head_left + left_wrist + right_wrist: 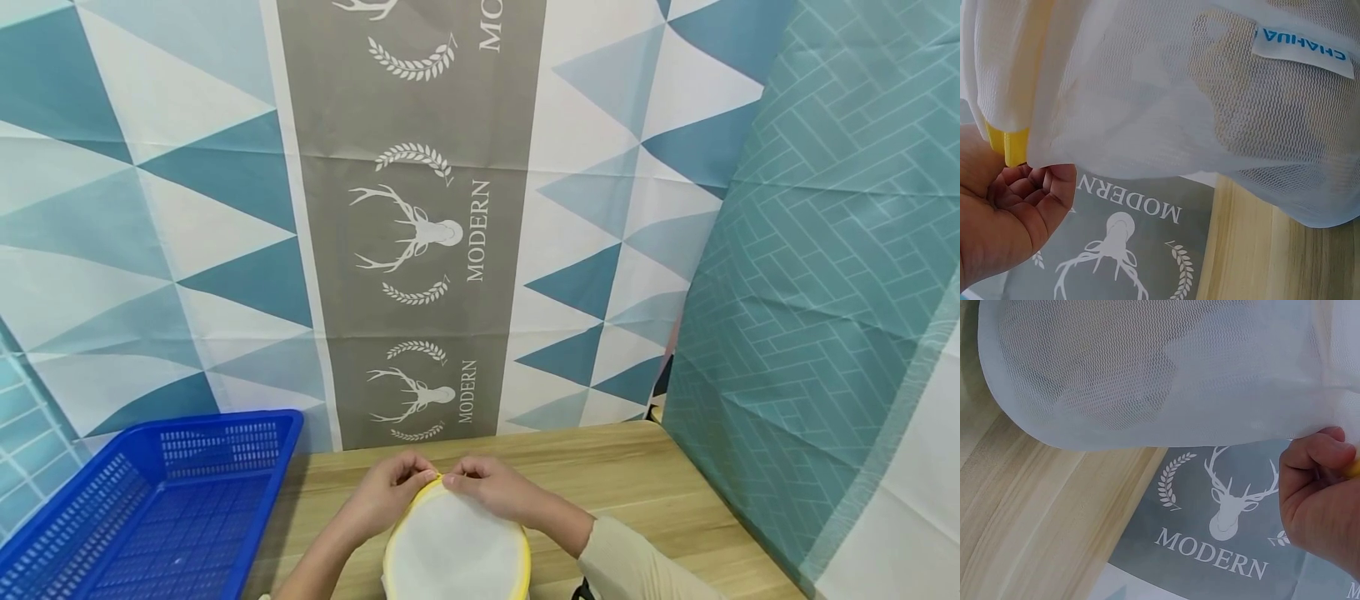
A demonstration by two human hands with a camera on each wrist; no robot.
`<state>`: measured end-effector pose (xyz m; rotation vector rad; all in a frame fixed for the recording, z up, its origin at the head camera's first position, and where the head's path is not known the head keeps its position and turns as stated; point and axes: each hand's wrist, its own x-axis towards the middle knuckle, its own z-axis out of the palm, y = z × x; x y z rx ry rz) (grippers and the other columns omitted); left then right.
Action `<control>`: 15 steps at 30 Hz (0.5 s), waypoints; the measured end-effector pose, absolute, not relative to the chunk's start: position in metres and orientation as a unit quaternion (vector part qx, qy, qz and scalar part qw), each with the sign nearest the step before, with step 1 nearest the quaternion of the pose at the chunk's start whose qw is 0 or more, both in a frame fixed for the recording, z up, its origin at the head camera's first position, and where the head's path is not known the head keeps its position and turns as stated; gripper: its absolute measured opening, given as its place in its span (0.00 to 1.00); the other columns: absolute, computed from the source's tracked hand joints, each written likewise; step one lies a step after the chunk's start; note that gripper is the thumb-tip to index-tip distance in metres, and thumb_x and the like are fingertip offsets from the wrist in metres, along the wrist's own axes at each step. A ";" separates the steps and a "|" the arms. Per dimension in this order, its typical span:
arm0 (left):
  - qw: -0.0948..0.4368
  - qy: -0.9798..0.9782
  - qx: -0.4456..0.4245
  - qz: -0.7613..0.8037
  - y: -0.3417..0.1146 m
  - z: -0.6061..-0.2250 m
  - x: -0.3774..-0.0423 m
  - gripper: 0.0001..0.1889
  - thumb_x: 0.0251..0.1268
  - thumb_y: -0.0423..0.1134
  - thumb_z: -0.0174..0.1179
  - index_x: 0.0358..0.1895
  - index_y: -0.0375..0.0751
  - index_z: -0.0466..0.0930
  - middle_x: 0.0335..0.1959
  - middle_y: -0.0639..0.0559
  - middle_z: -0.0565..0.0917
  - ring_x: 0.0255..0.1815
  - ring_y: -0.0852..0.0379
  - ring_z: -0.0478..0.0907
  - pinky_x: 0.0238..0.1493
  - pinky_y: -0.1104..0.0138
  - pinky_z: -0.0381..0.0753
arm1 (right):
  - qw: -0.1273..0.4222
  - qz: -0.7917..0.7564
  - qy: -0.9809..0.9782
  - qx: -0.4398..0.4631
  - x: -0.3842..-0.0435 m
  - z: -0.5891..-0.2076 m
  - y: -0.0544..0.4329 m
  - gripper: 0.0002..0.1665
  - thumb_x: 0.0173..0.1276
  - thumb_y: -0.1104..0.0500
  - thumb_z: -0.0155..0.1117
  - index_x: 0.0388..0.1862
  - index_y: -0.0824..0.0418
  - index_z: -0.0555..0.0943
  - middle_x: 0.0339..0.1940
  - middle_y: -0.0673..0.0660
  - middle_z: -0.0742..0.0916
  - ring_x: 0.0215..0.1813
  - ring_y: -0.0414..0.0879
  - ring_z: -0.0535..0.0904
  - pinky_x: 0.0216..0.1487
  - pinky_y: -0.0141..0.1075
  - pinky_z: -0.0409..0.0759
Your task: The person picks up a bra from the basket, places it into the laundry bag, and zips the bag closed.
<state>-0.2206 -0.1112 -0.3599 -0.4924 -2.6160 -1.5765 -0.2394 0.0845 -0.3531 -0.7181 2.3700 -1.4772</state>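
Note:
A white mesh laundry bag [456, 546] with a round top stands at the table's near side, its rim edged by a yellow zipper [527, 560]. My left hand [390, 493] pinches the far point of that rim between thumb and fingers. Right beside it, my right hand [498, 492] pinches the same stretch of the edge. In the left wrist view, a yellow zipper end [1015, 147] shows at the fingertips, and a CHAHUA label [1304, 51] is sewn on the mesh. Beige shapes show faintly through the mesh side [1235, 94]; what they are cannot be made out.
To the left is a blue plastic basket [288, 467] with slotted walls. The wooden table [600, 467] ends at a hanging patterned cloth [420, 317] behind, and a green cloth [810, 333] hangs along the right side.

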 end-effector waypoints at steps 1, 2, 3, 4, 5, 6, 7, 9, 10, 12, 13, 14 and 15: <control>0.023 -0.844 -0.159 -0.512 -0.111 -0.360 -0.221 0.09 0.66 0.42 0.56 0.36 0.39 0.79 0.27 0.52 0.80 0.25 0.64 0.72 0.27 0.72 0.72 | 0.128 -0.510 0.815 -0.246 -0.239 -0.353 0.085 0.15 0.70 0.51 0.55 0.37 0.61 0.82 0.36 0.51 0.82 0.32 0.39 0.74 0.31 0.28 0.73; 0.023 -0.842 -0.159 -0.515 -0.112 -0.360 -0.221 0.09 0.66 0.41 0.56 0.37 0.38 0.79 0.28 0.51 0.80 0.25 0.64 0.72 0.28 0.72 0.72 | 0.127 -0.512 0.814 -0.244 -0.238 -0.352 0.085 0.15 0.70 0.51 0.55 0.38 0.61 0.82 0.36 0.51 0.82 0.32 0.39 0.74 0.30 0.28 0.73; 0.022 -0.841 -0.158 -0.518 -0.112 -0.360 -0.221 0.09 0.66 0.41 0.56 0.37 0.38 0.79 0.28 0.51 0.81 0.25 0.64 0.73 0.28 0.72 0.72 | 0.127 -0.515 0.812 -0.243 -0.238 -0.352 0.085 0.15 0.70 0.51 0.55 0.38 0.61 0.82 0.36 0.51 0.82 0.31 0.39 0.74 0.30 0.28 0.73; 0.021 -0.839 -0.157 -0.520 -0.113 -0.360 -0.221 0.09 0.67 0.41 0.55 0.37 0.38 0.79 0.28 0.51 0.81 0.26 0.64 0.73 0.28 0.72 0.73 | 0.128 -0.517 0.811 -0.242 -0.238 -0.352 0.084 0.15 0.70 0.51 0.55 0.39 0.61 0.82 0.35 0.51 0.82 0.30 0.39 0.74 0.29 0.28 0.73; 0.021 -0.838 -0.157 -0.522 -0.113 -0.360 -0.221 0.09 0.67 0.41 0.55 0.37 0.38 0.79 0.29 0.51 0.81 0.26 0.64 0.73 0.28 0.72 0.73 | 0.129 -0.520 0.809 -0.241 -0.237 -0.352 0.084 0.15 0.70 0.51 0.55 0.39 0.62 0.82 0.35 0.51 0.82 0.30 0.39 0.74 0.29 0.29 0.73; 0.021 -0.837 -0.156 -0.524 -0.113 -0.360 -0.221 0.09 0.67 0.41 0.55 0.38 0.38 0.79 0.29 0.51 0.81 0.26 0.64 0.73 0.28 0.72 0.73 | 0.128 -0.523 0.808 -0.241 -0.237 -0.351 0.084 0.16 0.70 0.51 0.55 0.40 0.62 0.81 0.35 0.51 0.82 0.29 0.38 0.74 0.29 0.29 0.73; 0.022 -0.837 -0.156 -0.524 -0.114 -0.360 -0.221 0.09 0.67 0.41 0.55 0.38 0.38 0.79 0.29 0.51 0.81 0.26 0.64 0.73 0.28 0.72 0.73 | 0.127 -0.524 0.807 -0.241 -0.237 -0.351 0.084 0.16 0.70 0.51 0.55 0.40 0.63 0.81 0.34 0.50 0.82 0.29 0.39 0.74 0.28 0.29 0.73; 0.024 -0.838 -0.157 -0.522 -0.114 -0.360 -0.221 0.09 0.67 0.41 0.55 0.37 0.38 0.79 0.29 0.51 0.81 0.25 0.65 0.73 0.28 0.72 0.73 | 0.125 -0.526 0.806 -0.240 -0.237 -0.352 0.084 0.16 0.70 0.52 0.54 0.39 0.63 0.81 0.33 0.50 0.81 0.29 0.39 0.73 0.28 0.29 0.72; 0.026 -0.838 -0.159 -0.521 -0.115 -0.361 -0.221 0.09 0.67 0.41 0.55 0.37 0.38 0.79 0.29 0.51 0.81 0.25 0.65 0.73 0.28 0.72 0.73 | 0.123 -0.525 0.808 -0.239 -0.237 -0.353 0.085 0.16 0.71 0.52 0.54 0.39 0.63 0.81 0.32 0.50 0.81 0.28 0.38 0.73 0.28 0.29 0.72; 0.028 -0.839 -0.161 -0.519 -0.116 -0.361 -0.221 0.10 0.66 0.41 0.56 0.37 0.38 0.79 0.29 0.51 0.81 0.25 0.65 0.73 0.28 0.72 0.73 | 0.117 -0.524 0.810 -0.236 -0.238 -0.354 0.085 0.16 0.71 0.52 0.54 0.38 0.63 0.81 0.31 0.49 0.81 0.28 0.39 0.72 0.27 0.29 0.72; 0.029 -0.839 -0.162 -0.518 -0.116 -0.361 -0.221 0.09 0.66 0.41 0.56 0.37 0.38 0.79 0.29 0.51 0.81 0.25 0.66 0.73 0.28 0.72 0.73 | 0.116 -0.523 0.811 -0.235 -0.238 -0.354 0.086 0.16 0.71 0.52 0.53 0.38 0.63 0.81 0.31 0.49 0.80 0.28 0.39 0.72 0.27 0.29 0.72; 0.029 -0.839 -0.164 -0.517 -0.116 -0.361 -0.221 0.10 0.67 0.41 0.55 0.37 0.37 0.79 0.29 0.51 0.81 0.25 0.65 0.73 0.28 0.72 0.73 | 0.115 -0.523 0.812 -0.233 -0.239 -0.354 0.086 0.16 0.71 0.52 0.53 0.38 0.63 0.81 0.31 0.49 0.81 0.28 0.39 0.72 0.27 0.29 0.72; 0.030 -0.840 -0.164 -0.517 -0.117 -0.361 -0.221 0.10 0.67 0.41 0.55 0.37 0.37 0.79 0.29 0.51 0.81 0.25 0.65 0.73 0.28 0.72 0.73 | 0.114 -0.522 0.812 -0.232 -0.239 -0.355 0.086 0.16 0.71 0.52 0.53 0.38 0.62 0.81 0.31 0.49 0.81 0.27 0.38 0.72 0.27 0.29 0.72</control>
